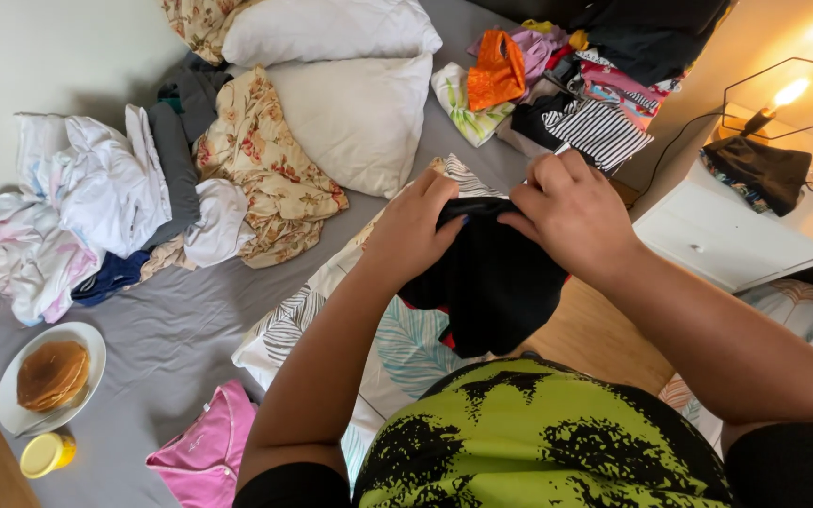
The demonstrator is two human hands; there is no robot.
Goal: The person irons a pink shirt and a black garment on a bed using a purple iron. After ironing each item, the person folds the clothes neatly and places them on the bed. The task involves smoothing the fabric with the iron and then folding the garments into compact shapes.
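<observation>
A black garment (491, 282) with a bit of red at its lower edge hangs in front of my chest, held up by both hands. My left hand (416, 230) pinches its top left edge. My right hand (571, 212) grips the top right part, fingers curled over the cloth. Under the garment lies a white sheet with a leaf pattern (331, 310) on the grey bed (171, 329).
White pillows (350, 103), a floral cloth (270, 169) and a heap of white and pink laundry (77, 207) lie at the left. Mixed clothes (557, 85) are piled at the top. A plate of pancakes (54, 376), a yellow-lidded jar (46, 454), a pink shirt (204, 456), a white nightstand (736, 235) and a lit lamp (783, 99) are nearby.
</observation>
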